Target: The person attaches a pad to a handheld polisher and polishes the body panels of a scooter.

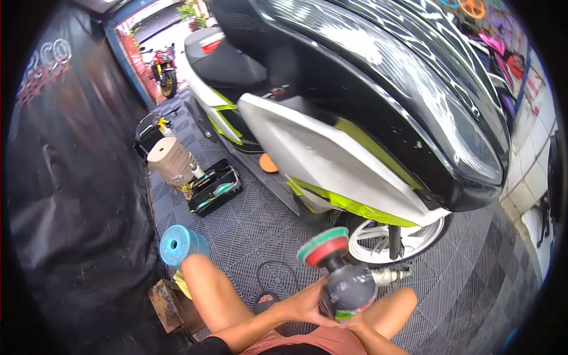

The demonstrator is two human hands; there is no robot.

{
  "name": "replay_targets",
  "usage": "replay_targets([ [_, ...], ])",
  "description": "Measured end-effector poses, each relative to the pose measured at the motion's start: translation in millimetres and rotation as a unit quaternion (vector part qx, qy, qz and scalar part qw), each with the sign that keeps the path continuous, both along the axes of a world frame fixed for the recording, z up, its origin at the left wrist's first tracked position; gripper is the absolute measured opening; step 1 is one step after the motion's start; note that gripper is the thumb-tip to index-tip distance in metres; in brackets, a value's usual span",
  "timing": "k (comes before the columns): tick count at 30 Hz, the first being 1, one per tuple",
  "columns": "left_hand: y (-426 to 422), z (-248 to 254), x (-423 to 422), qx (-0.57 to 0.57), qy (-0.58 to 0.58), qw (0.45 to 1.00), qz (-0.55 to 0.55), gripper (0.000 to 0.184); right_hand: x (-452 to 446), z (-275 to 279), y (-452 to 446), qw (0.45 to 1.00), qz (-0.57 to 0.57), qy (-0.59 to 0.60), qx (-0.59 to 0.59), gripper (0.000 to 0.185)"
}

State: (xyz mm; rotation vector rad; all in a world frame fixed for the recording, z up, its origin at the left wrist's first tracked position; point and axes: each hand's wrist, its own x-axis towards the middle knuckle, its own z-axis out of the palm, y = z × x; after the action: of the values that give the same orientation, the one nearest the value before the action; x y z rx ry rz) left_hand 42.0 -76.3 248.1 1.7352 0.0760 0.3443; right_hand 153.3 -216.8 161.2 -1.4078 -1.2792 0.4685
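A dark power polisher [350, 289] with a red and green round pad [324, 247] is held above my lap, its pad pointing up toward the scooter. My left hand [307, 303] is wrapped around the near left side of its body. My right hand [357, 324] grips its lower end, partly hidden behind the tool. Just beyond the pad stands a scooter with a white side panel [349, 154], yellow-green tape [370, 210] along the panel's lower edge, and a white-rimmed wheel [373, 247].
Left on the tiled floor are a blue cylinder [192, 245], a black tray [218, 188] with green pads, a beige stool [171, 158] and a rusty block [165, 305]. A black sheet [83, 195] hangs at left. A motorcycle [164, 71] stands in the doorway.
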Motion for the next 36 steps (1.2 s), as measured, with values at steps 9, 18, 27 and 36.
replay_targets([
  [9, 9.6, -37.7, -17.2, -0.263, -0.134, 0.955, 0.015, 0.074, 9.9, 87.5, 27.0, 0.981, 0.036, -0.167, 0.088, 0.092],
  [18, 59.0, 62.3, 0.7, -0.264, -0.442, 0.854, -0.075, 0.064, -13.4, 164.8, 67.6, 0.980, 0.054, -0.175, 0.084, 0.065],
  [27, 122.4, 24.8, 38.5, -0.447, -0.434, 0.760, -0.184, 0.083, -26.4, 183.6, 102.9, 0.957, -0.081, -0.264, -0.090, 0.075],
  [36, 126.9, 8.5, 17.3, -0.401, -0.359, 0.821, -0.190, 0.079, -49.2, 138.8, 108.4, 0.963, -0.143, -0.228, -0.033, 0.070],
])
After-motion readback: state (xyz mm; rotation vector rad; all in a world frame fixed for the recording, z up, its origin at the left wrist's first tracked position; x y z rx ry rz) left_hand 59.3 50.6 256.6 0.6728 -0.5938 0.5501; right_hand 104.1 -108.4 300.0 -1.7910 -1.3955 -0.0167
